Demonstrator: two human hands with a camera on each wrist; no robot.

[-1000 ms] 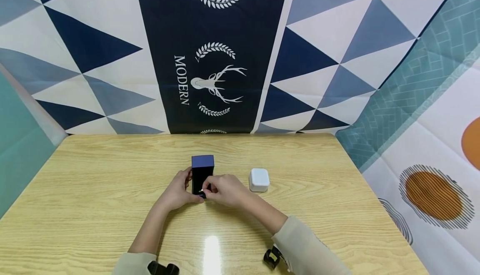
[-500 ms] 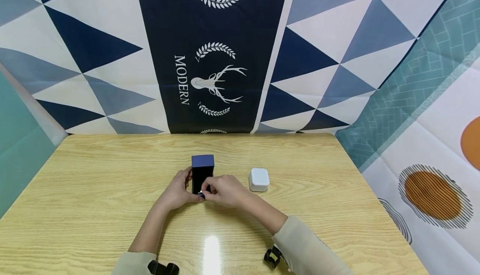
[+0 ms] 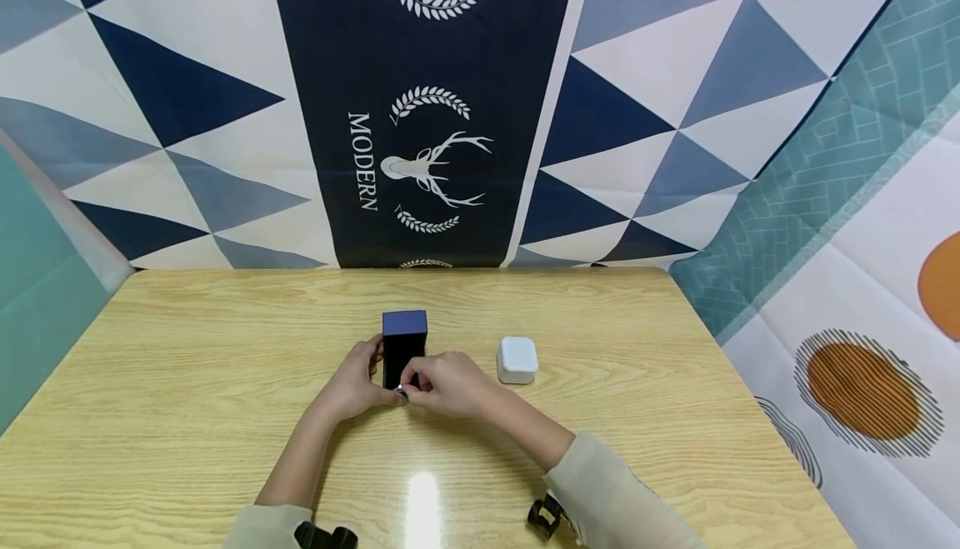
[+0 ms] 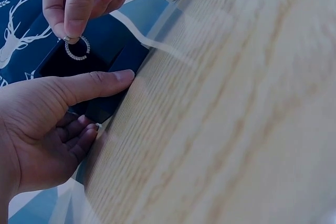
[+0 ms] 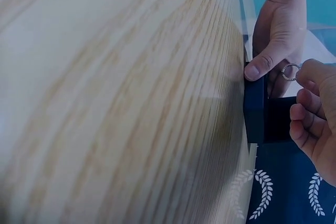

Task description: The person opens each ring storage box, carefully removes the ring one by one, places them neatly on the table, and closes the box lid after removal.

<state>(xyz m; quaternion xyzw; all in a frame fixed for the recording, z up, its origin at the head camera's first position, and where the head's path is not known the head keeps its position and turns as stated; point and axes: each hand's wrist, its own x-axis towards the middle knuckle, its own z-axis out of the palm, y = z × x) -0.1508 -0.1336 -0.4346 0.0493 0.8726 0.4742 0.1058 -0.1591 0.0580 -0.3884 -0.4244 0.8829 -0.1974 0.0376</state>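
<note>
A small dark navy jewelry box (image 3: 405, 322) stands on the table with its lid raised. My left hand (image 3: 351, 381) holds the box from the left, thumb along the front edge and fingers curled at its side. Between thumb and fingertip, my right hand (image 3: 452, 384) pinches a thin ring (image 4: 77, 58) set with sparkling stones. In the left wrist view the ring hangs over the box's dark inside, with a small gap in its band. The right wrist view shows the ring near the left thumb. The inside of the box is too dark to make out.
A white rounded cube (image 3: 517, 359) stands on the wooden table (image 3: 615, 416) to the right of the box. Patterned cloth (image 3: 427, 116) hangs behind the table's back edge.
My right hand has shifted slightly left and toward me with the ring, nearer the left thumb. The left hand and the box have stayed nearly still.
</note>
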